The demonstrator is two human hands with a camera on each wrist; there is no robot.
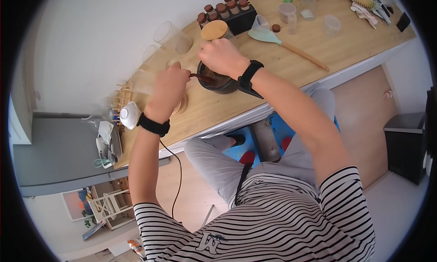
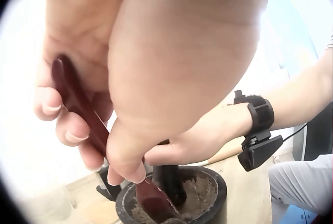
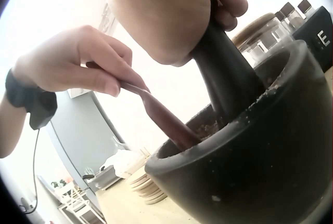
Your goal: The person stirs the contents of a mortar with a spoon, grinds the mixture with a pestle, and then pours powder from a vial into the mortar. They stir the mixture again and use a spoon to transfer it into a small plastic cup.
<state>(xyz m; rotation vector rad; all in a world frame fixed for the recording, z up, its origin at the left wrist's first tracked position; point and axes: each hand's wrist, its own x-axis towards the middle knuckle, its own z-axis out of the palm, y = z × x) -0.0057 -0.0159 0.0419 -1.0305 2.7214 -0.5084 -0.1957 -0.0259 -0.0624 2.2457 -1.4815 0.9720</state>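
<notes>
My left hand (image 1: 168, 90) grips the handle of a slim reddish-brown spatula (image 2: 83, 104). The flat end of this spatula dips inside a black mortar (image 3: 260, 156), close to its rim. From above the bowl, my right hand (image 1: 223, 57) holds a black pestle (image 3: 226, 70), fingers curled round its upper part. The pestle's lower end stands in the mortar beside the spatula, and the bowl's rim hides its tip in the right wrist view. Brown ground matter (image 2: 200, 195) lines the inside of the mortar and clings to its rim.
A jar with a wooden lid (image 1: 215, 30) stands just behind the mortar, near a black rack (image 1: 241, 21) of small corked bottles. Clear plastic cups (image 1: 175, 39) line the wall side. A pale spatula (image 1: 291, 48) lies to the right. Stacked wooden discs (image 3: 145, 185) sit left.
</notes>
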